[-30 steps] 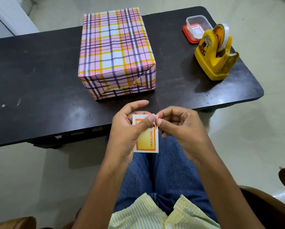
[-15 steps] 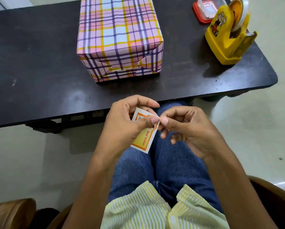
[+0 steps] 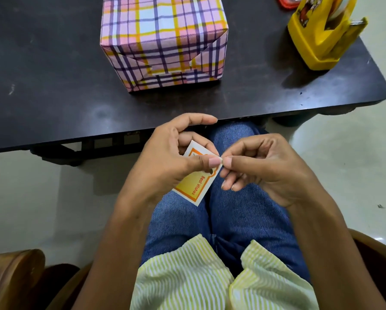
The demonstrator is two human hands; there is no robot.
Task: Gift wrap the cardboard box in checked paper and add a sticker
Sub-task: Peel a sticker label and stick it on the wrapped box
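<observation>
Nearly finished, a seated person works a "Best Wishes" sticker (image 3: pixel 196 186) over the lap, while the wrapped box (image 3: pixel 172 63) waits on the dark tabletop (image 3: pixel 53 74) ahead of both grips. The left grip (image 3: pixel 165 157) is clenched on the sticker, thumb on its printed face and fingers behind, holding it tilted. The right grip (image 3: pixel 261 168) meets it from the other side, thumb and forefinger pinching the sticker's upper edge right beside the left thumb. The aim is apparently to pick the backing loose, though whether any has lifted is too small to tell. The wrapping looks complete: checked paper (image 3: pixel 156 25) covers every visible face of the box, and the end flaps on the side facing the grips lie folded flat. What is left, by this view, is to peel the sticker, carry it forward from the grips and press it onto the paper. The count: one wrapped box, one sticker, and two hands, both on the sticker. One yellow tape dispenser (image 3: pixel 321 41) stands on the tabletop far ahead and to the right of the right grip, well apart from the box. One red-lidded container (image 3: pixel 285 2) sits just beyond it, mostly cut off by the frame's top edge.
</observation>
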